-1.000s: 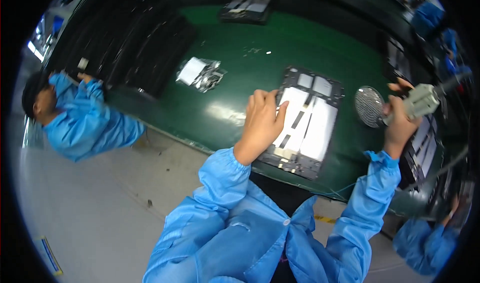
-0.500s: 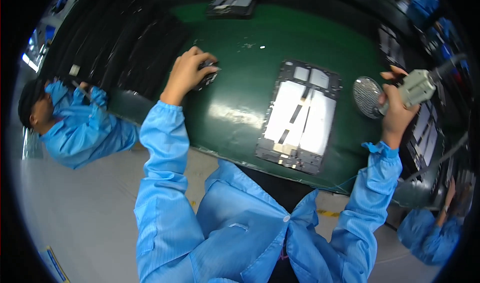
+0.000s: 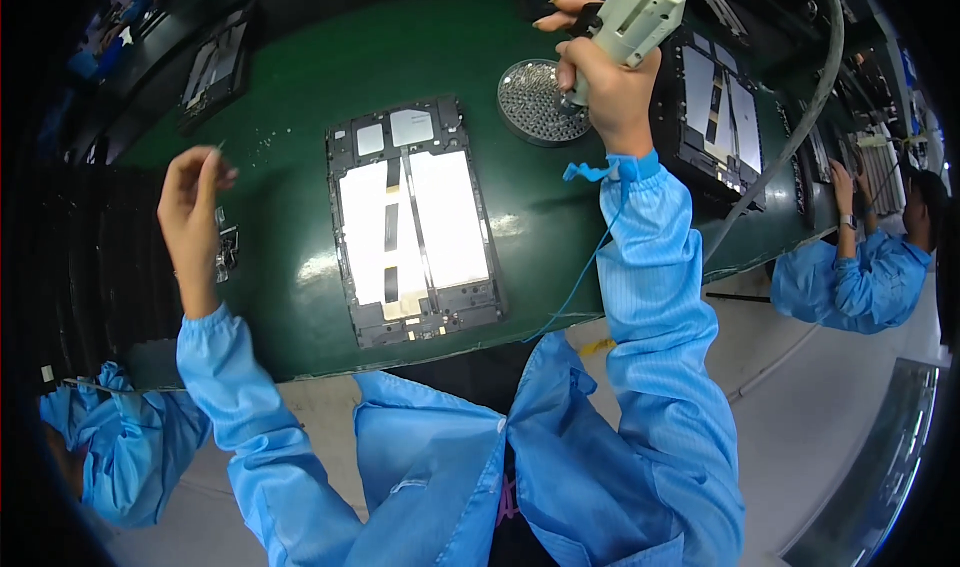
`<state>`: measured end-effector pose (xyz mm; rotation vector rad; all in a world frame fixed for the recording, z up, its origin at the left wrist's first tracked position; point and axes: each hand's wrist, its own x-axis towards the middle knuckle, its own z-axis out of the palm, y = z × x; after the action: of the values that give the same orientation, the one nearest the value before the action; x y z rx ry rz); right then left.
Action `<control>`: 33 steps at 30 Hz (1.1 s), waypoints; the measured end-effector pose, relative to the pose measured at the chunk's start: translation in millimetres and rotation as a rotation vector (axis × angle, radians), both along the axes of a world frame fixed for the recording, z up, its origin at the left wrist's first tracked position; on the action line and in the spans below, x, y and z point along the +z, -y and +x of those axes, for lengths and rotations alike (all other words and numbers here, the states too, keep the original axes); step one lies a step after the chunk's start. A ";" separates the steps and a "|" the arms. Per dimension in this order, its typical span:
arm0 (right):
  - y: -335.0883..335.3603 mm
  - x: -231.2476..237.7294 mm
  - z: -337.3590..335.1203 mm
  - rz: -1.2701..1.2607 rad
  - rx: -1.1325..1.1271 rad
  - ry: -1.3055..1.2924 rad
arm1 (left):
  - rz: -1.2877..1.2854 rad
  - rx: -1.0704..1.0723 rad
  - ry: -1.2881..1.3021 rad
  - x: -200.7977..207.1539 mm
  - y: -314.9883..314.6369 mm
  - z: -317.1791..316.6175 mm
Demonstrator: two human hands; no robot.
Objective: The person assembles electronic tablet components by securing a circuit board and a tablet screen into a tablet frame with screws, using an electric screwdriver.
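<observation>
Squarely in right grip (image 3: 615,85): tool (image 3: 641,17)

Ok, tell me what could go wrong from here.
The right hand holds the pale tool with its tip at the round dish, so a bump might shift the dish. The blue cord runs down close to the open device and could snag on its corner.

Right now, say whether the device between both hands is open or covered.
Open: the device shows its white panels and dark strips uncovered.
</observation>
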<state>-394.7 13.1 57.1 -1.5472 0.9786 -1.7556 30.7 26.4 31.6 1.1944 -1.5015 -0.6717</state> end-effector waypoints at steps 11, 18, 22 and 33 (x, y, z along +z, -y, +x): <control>19.3 -13.9 1.8 -0.002 0.053 0.045 | 0.267 -0.014 -0.303 -51.5 26.3 -68.6; 10.8 -15.9 -20.0 0.014 0.051 0.062 | 0.249 -0.017 -0.251 -52.3 27.3 -64.0; 14.1 -22.7 -27.9 0.016 0.048 -0.022 | 0.293 0.010 -0.231 -50.2 28.3 -66.3; 11.1 -22.3 -25.9 0.014 -0.048 -0.021 | 0.269 0.008 -0.162 -48.8 23.3 -70.3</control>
<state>-420.6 1.9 34.8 -1.5486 1.0440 -1.7648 -39.6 3.1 -17.3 1.3128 -1.2981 -0.9651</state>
